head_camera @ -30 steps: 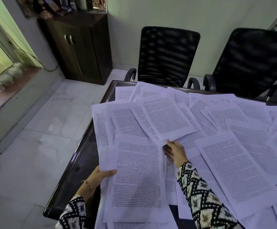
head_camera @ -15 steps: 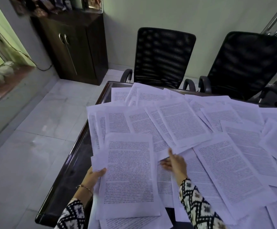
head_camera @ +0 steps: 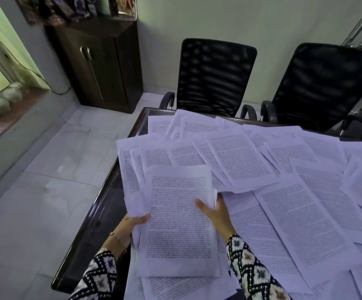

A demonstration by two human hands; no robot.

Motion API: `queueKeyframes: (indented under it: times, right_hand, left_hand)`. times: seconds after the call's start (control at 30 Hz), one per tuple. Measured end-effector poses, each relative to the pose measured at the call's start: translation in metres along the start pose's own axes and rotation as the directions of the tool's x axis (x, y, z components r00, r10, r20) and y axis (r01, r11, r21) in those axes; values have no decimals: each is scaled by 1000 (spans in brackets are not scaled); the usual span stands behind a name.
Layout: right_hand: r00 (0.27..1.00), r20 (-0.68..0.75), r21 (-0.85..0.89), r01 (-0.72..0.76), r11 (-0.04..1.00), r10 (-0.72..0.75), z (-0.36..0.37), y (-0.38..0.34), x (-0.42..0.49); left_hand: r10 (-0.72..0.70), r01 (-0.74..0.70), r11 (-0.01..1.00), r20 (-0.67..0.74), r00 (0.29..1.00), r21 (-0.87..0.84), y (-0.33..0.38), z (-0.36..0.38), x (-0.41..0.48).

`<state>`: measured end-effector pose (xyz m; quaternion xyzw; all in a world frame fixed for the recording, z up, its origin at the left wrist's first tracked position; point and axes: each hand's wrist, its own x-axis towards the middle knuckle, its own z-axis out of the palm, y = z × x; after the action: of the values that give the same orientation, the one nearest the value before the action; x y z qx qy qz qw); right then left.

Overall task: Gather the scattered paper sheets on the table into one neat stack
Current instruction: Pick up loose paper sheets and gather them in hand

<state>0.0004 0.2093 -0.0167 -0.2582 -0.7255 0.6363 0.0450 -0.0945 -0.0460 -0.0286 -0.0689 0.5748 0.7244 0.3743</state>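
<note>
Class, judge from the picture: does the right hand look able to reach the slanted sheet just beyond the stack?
Probably yes. The right hand grips the stack at its right edge, so it must let go first; the slanted sheet lies uncovered just beyond that hand.

Both forearms, in black-and-white patterned sleeves [head_camera: 251,273], reach forward from the bottom of the view. The left hand [head_camera: 135,221] grips the left edge of a sheaf of sheets [head_camera: 180,224], its thumb laid across the top page and its fingers hidden underneath. A thin bracelet [head_camera: 117,237] circles that wrist. The right hand [head_camera: 217,213] holds the sheaf's right edge, thumb pressed on the top page, fingers tucked beneath and mostly out of sight. The hands face each other, the sheaf between them.
</note>
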Motion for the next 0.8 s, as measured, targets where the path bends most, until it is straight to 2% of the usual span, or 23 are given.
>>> queueKeyframes:
  times: [0.07, 0.13, 0.23, 0.33, 0.4, 0.47, 0.53, 0.63, 0.73, 0.77, 0.8]
  right_hand:
    - [996, -29, 152, -78, 985, 83, -7, 3, 1]
    - [975, 93, 263, -218, 940, 200, -10, 5, 3]
    - [918, 216, 294, -386, 874, 333, -9, 3, 7]
    - [929, 186, 271, -363, 892, 321, -15, 8, 16]
    - [904, 273, 192, -387, 902, 330, -19, 11, 18]
    - [828, 424, 27, -416, 909, 366, -17, 0, 16]
    - [779, 496, -75, -402, 912, 384, -20, -3, 23]
    - [716, 531, -181, -428, 885, 454, -32, -14, 36]
    - [612, 567, -389, -390, 835, 551, -39, -24, 45]
    - [598, 568, -427, -373, 824, 566, -39, -27, 46]
    - [619, 551, -427, -367, 826, 560, -38, -29, 46]
  left_hand:
    - [31, -29, 998, 31, 999, -61, 7, 1, -3]
    - [11, -4, 996, 73, 997, -91, 8, -1, -6]
    - [-63, 73, 988, 76, 995, -139, 2, -5, -6]
    - [-50, 53, 995, 36, 998, -88, 0, -7, -6]
    - [-79, 77, 997, 68, 994, 31, 2, -2, -8]
    - [-123, 108, 985, 106, 987, 133, 10, 4, -8]
    - [-146, 128, 978, 105, 984, 167, 20, 6, -5]
    - [-176, 160, 974, 89, 980, 163, 32, 0, -1]
    - [-269, 249, 949, 87, 959, 195, 35, 0, 3]
    - [-301, 280, 937, 78, 950, 208, 35, 1, 5]
    - [-317, 296, 930, 71, 946, 217, 35, 2, 7]
